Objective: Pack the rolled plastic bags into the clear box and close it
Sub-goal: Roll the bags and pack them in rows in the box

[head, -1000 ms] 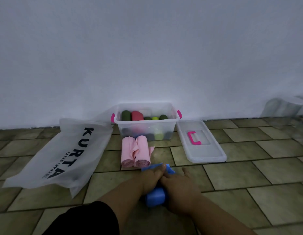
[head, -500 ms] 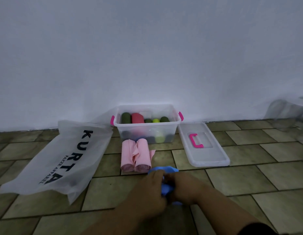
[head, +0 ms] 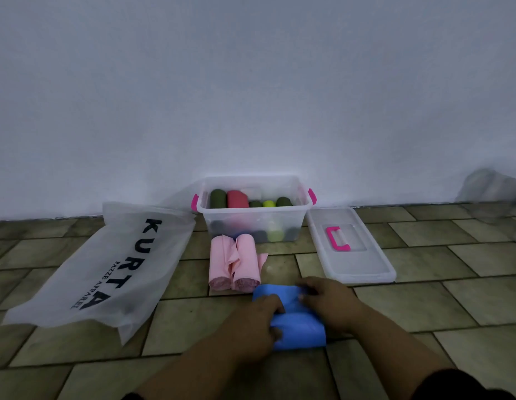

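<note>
A blue plastic bag (head: 297,327) lies partly rolled on the floor tiles in front of me. My left hand (head: 251,324) grips its left side and my right hand (head: 331,304) presses on its right side, with a flat blue flap showing between them. Two pink rolled bags (head: 235,264) lie side by side just beyond. Against the wall stands the clear box (head: 252,219) with pink latches, open, holding dark green, red and yellow-green rolls. Its clear lid (head: 354,264) with a pink handle lies flat to the box's right.
A large translucent white bag (head: 106,264) printed "KURTA" lies on the floor to the left. A blurred clear plastic object (head: 493,189) sits by the wall at far right. The white wall rises directly behind the box.
The blue bag shows more than half a second ago, with a flat flap spread out toward the pink rolls. My hands have moved apart to either side of it.
</note>
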A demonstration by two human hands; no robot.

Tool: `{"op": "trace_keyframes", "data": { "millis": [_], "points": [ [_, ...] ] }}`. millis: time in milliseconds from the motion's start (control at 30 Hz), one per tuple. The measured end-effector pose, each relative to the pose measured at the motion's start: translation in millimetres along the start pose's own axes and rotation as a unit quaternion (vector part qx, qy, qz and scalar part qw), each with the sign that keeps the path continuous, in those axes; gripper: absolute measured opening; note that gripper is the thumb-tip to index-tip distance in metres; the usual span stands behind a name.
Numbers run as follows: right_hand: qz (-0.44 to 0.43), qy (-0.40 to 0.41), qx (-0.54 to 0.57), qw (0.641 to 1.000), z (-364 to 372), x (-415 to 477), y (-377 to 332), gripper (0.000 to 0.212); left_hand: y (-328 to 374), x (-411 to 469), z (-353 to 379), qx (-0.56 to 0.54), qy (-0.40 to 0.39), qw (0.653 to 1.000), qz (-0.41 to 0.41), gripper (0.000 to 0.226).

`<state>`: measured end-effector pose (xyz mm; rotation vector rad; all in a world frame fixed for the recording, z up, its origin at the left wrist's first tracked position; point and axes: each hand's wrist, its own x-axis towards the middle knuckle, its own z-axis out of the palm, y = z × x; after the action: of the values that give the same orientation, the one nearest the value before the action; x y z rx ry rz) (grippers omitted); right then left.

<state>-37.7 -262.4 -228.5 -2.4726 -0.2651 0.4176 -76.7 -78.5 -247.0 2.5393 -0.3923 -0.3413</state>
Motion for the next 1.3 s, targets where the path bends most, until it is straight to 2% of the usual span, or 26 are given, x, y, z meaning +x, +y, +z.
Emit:
{"op": "trace_keyframes", "data": {
  "millis": [67, 100, 200, 267, 333, 433, 533, 633, 700, 733, 800, 867, 933, 1000, 1067, 1167, 1233, 1300],
  "points": [
    [-0.021, 0.049, 0.005, 0.999, 3.2, -6.0, -1.7, 0.025, -3.3, 7.0, -2.8, -0.001, -0.020, 1.000, -0.010, 0.030],
    [-0.044, 0.047, 0.014, 0.998, 5.3, -10.3, -2.6, 0.019, -4.5, 10.4, -4.2, 0.000, -0.027, 1.000, -0.016, 0.030],
    [-0.084, 0.020, -0.015, 0.996, 13.5, -22.1, -3.1, 0.024, -5.4, 18.2, -6.6, 0.058, -0.030, 0.998, -0.025, 0.036],
    [-0.065, 0.035, -0.017, 0.997, 16.6, -22.5, 0.0, 0.023, -6.4, 16.2, -5.9, 0.123, 0.029, 0.992, -0.014, 0.042],
    [-0.046, 0.052, -0.023, 0.997, 19.9, -17.4, 2.3, 0.020, -7.7, 7.4, -2.1, 0.147, 0.102, 0.983, 0.037, 0.048],
    [-0.065, 0.094, -0.104, 0.988, 24.4, -10.4, 2.2, 0.026, -10.7, -3.8, 7.2, 0.175, 0.108, 0.974, 0.099, 0.050],
    [-0.122, 0.114, -0.200, 0.965, 28.6, -11.4, -2.1, 0.042, -10.1, 1.0, 4.1, 0.151, 0.108, 0.980, 0.075, 0.046],
    [-0.163, 0.112, -0.207, 0.958, 29.2, -20.6, -9.4, 0.049, -8.4, 4.7, -1.9, 0.106, 0.084, 0.991, 0.020, 0.040],
    [-0.137, 0.109, -0.205, 0.963, 27.4, -20.9, -10.3, 0.042, -9.5, 2.2, 6.6, 0.111, 0.172, 0.978, -0.026, 0.044],
    [-0.111, 0.107, -0.190, 0.970, 25.7, -19.1, -11.8, 0.040, -7.9, -0.9, 12.8, 0.086, 0.234, 0.966, -0.062, 0.049],
    [-0.039, 0.078, -0.147, 0.985, 21.6, -14.6, -15.9, 0.038, 2.6, -6.1, 21.9, -0.091, 0.304, 0.933, -0.169, 0.063],
    [0.028, 0.035, -0.089, 0.995, 17.5, -11.2, -19.2, 0.034, 13.3, -1.7, 30.0, -0.320, 0.258, 0.872, -0.265, 0.079],
    [0.066, -0.006, 0.000, 0.998, 18.4, -12.8, -19.5, 0.030, 21.0, 4.9, 34.6, -0.447, 0.223, 0.824, -0.268, 0.085],
    [0.080, -0.034, 0.092, 0.992, 23.6, -18.1, -18.0, 0.031, 29.0, 6.8, 34.8, -0.482, 0.255, 0.800, -0.250, 0.072],
    [0.069, -0.057, 0.155, 0.984, 28.1, -23.7, -17.5, 0.039, 32.9, 5.7, 31.0, -0.483, 0.280, 0.795, -0.237, 0.055],
    [0.045, -0.072, 0.252, 0.964, 25.5, -27.3, -20.0, 0.044, 35.8, 0.1, 22.3, -0.486, 0.284, 0.805, -0.187, 0.043],
    [0.040, -0.095, 0.372, 0.923, 16.0, -21.6, -21.7, 0.051, 39.7, 2.2, 8.4, -0.504, 0.273, 0.807, -0.142, 0.040],
    [0.022, -0.117, 0.469, 0.875, -0.4, -12.8, -30.3, 0.052, 44.7, 11.9, -14.0, -0.458, 0.286, 0.835, -0.101, 0.049]
  ]
}}
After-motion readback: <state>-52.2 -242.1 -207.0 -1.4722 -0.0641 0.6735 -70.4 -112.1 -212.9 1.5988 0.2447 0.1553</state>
